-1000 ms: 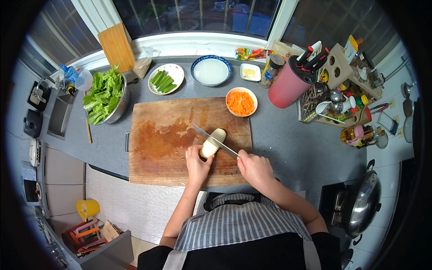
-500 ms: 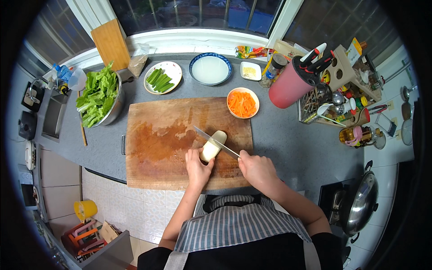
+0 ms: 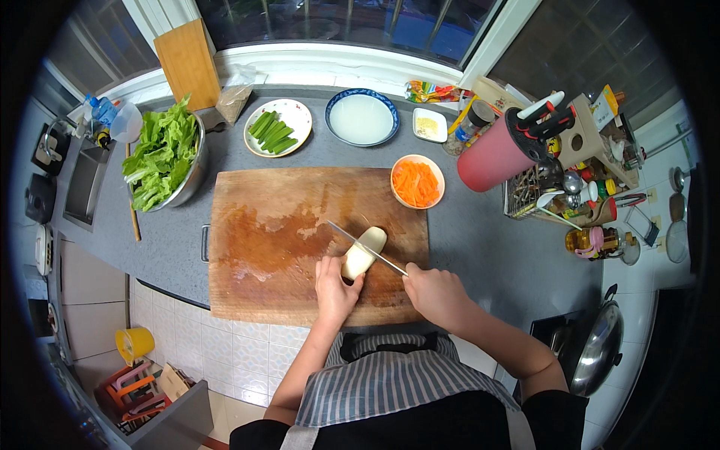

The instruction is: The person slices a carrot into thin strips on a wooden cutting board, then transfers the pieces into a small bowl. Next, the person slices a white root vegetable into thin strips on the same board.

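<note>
On the wooden cutting board [image 3: 262,292] lies a pale, peeled, oblong vegetable [image 3: 363,259]; its exact kind is unclear. My left hand [image 3: 337,289] grips its near end, thumb on one side and fingers on the other. A kitchen knife [image 3: 386,262] crosses the vegetable at a slant, its tip pointing to the far left. My right hand [image 3: 439,298] is closed round the knife handle, just right of the vegetable. How deep the blade sits cannot be made out.
Beyond the board stand a bowl of carrot strips [image 3: 416,182], a plate of green pieces [image 3: 271,133], a blue-rimmed dish of cloudy liquid [image 3: 361,118] and a small white dish [image 3: 429,124]. Leafy greens [image 3: 165,150] fill a metal bowl on the left; a red knife block [image 3: 491,154] stands right.
The whole view has shifted slightly. The blade now looks thinner, turned more edge-on across the vegetable. Both hands keep their grips.
</note>
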The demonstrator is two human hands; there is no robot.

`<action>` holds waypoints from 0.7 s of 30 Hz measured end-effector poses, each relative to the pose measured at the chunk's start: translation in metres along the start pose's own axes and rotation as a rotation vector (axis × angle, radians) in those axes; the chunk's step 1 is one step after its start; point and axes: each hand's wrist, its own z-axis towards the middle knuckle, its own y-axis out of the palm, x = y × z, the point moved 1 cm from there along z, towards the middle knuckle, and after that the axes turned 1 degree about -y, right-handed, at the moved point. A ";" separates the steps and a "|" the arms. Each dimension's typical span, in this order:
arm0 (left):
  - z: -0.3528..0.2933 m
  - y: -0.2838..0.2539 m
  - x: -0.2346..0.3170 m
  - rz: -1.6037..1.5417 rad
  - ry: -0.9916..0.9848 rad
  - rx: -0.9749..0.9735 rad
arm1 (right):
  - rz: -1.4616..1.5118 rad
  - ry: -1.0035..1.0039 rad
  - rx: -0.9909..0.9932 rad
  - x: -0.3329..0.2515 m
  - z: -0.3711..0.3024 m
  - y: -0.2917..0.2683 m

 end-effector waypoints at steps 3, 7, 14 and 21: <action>0.002 -0.002 0.002 -0.016 0.001 -0.003 | 0.008 0.000 -0.026 0.002 0.004 -0.001; 0.003 -0.004 0.000 -0.012 0.016 -0.016 | 0.048 0.005 -0.045 0.002 0.006 0.002; 0.004 -0.002 0.002 -0.020 0.017 -0.054 | 0.054 0.014 0.051 0.022 0.033 0.058; 0.005 -0.007 0.006 0.030 0.024 -0.090 | 0.059 0.035 0.178 0.023 0.037 0.076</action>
